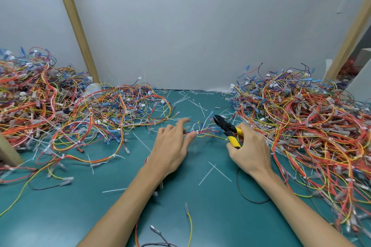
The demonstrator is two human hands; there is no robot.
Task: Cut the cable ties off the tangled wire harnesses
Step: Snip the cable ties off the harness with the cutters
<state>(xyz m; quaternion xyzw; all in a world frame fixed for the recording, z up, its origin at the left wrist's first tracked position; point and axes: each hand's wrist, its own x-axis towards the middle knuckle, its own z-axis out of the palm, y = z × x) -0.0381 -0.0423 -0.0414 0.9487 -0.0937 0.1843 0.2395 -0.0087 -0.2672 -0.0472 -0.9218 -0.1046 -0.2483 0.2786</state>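
Note:
A small wire harness [202,131] of red, yellow and blue wires lies on the green mat between my hands, bound by a white cable tie [197,132]. My left hand [172,146] pinches the harness just left of that tie, the other fingers spread out over it. My right hand [250,151] grips the yellow handles of black-jawed cutters [226,126]. The jaws point up and to the left, a little right of and above the tie, apart from it.
A large heap of tangled harnesses [60,106] fills the left side and another heap [311,118] the right. Cut white ties [214,172] lie scattered on the green mat [100,206]. A grey wall with wooden struts [78,32] stands behind.

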